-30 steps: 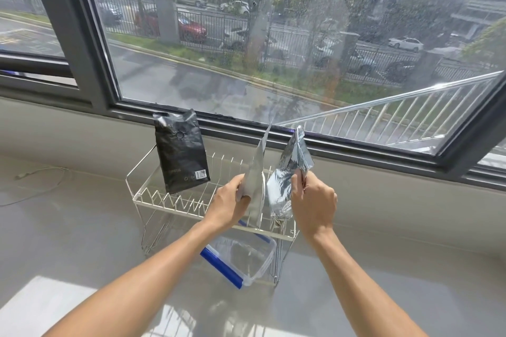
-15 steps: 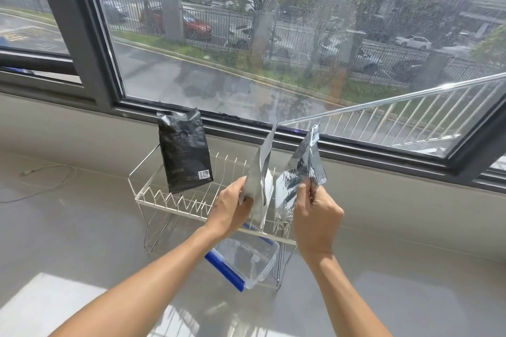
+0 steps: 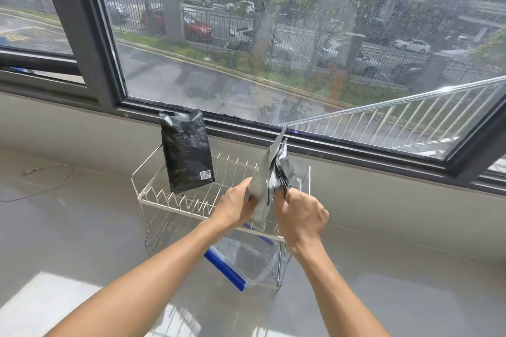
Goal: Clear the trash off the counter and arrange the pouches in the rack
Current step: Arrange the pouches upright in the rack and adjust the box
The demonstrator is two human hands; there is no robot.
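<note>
A white wire rack (image 3: 153,194) stands on the counter below the window. A black pouch (image 3: 187,150) stands upright in its left slots. My left hand (image 3: 236,204) grips a flat silver pouch (image 3: 264,175) over the rack's right part, edge-on to me. My right hand (image 3: 299,212) holds a crinkled silver pouch (image 3: 284,169), pressed close against the flat one on its right side. The lower ends of both silver pouches are hidden behind my hands.
A clear plastic container with a blue edge (image 3: 241,260) lies under the rack. A thin cable (image 3: 46,172) trails on the counter at the left. The window sill and dark frame (image 3: 356,150) run right behind the rack.
My right hand has brought the crinkled silver pouch leftward against the flat silver pouch; the gap between them has closed. The black pouch has stayed put.
</note>
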